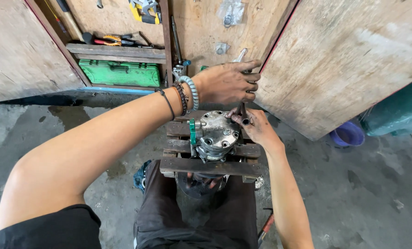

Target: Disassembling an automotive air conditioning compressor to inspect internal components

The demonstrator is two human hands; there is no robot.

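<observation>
Between the knees, a grey metal pump body (216, 134) is sitting on a small wooden stand (210, 166), raised to working height. The left hand (229, 83) is wrapping closed around a wrench handle (241, 56) at twelve o'clock, likely for leverage, while the right hand (256, 125) at three o'clock is pinching the socket (245, 119), probably steadying it on a bolt.

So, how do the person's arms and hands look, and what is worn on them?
Both arms are bare below short black sleeves. The left hand has three bands at its wrist: a thin black cord, a dark beaded bracelet and a pale blue-white braided one. The right hand wears nothing. Both hands look smeared with dark grime.
</observation>
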